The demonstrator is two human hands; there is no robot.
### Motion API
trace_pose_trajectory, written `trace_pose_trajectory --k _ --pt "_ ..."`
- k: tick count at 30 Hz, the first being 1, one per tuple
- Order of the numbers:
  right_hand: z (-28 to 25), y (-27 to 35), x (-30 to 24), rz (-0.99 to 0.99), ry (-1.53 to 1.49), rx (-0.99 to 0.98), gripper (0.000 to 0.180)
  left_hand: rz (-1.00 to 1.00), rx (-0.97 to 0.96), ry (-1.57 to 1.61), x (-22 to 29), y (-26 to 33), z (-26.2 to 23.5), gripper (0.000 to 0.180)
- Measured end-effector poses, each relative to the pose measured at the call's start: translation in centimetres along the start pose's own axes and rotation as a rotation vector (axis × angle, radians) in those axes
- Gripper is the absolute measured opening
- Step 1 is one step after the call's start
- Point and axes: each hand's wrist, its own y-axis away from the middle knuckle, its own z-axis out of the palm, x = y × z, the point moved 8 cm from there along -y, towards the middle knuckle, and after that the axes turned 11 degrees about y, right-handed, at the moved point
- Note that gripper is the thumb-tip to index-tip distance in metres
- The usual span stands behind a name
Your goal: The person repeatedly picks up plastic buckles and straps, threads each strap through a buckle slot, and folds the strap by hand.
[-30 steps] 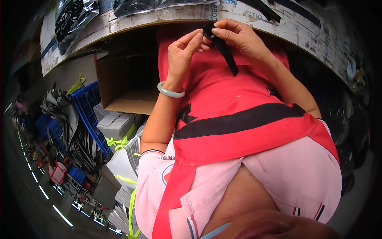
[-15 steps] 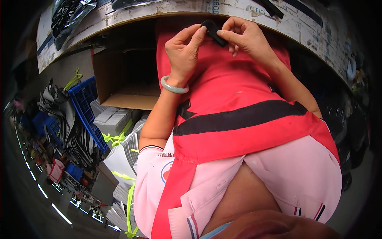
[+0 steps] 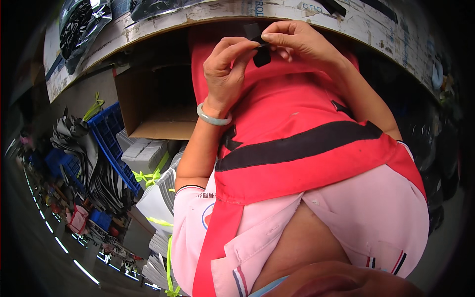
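The black piece (image 3: 262, 58) is positioned at 12 o'clock in the view, between the two hands, with one portion visible above the fingertips and another below them. The left hand (image 3: 225, 68) is located at 8 o'clock to the black piece; its grip is narrow, with thumb and fingers pinched on the piece. The right hand (image 3: 304, 43) is located at 3 o'clock to the piece; its grip is also narrow, with thumb and forefinger pinched on it. A pale bangle (image 3: 213, 120) encircles the left wrist. Behind the hands hangs a red apron (image 3: 282, 96), crossed by a black band (image 3: 297, 144). The surface (image 3: 366, 34), whitish and worn, extends along the upper edge. At 10 o'clock it carries a clear bag (image 3: 81, 29) containing black parts; at 1 o'clock it carries a dark strip (image 3: 334, 7). Also at 10 o'clock, below the surface, a cardboard box (image 3: 163, 130) presents its open side. A blue crate (image 3: 113, 143) is tilted at 9 o'clock, with a bundle of dark sheets (image 3: 94, 168) just beside it. Grey stacks (image 3: 144, 154) with yellow-green ties (image 3: 170, 257) occupy 8 to 9 o'clock.
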Motion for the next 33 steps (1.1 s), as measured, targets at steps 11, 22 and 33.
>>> trace_pose_trajectory --k 11,22,33 --pt "-0.6 0.2 -1.4 -0.193 0.09 0.246 0.021 -0.014 -0.033 -0.023 0.6 0.8 0.0 0.022" --pt "5.0 -0.4 -1.1 -0.251 0.25 -0.05 0.022 -0.575 -0.049 -0.3 4.5 4.7 -9.0 0.018" --pt "5.2 -0.5 -0.3 -0.269 0.628 -0.11 0.018 0.014 0.018 -0.618 3.5 -12.1 -8.3 0.034"
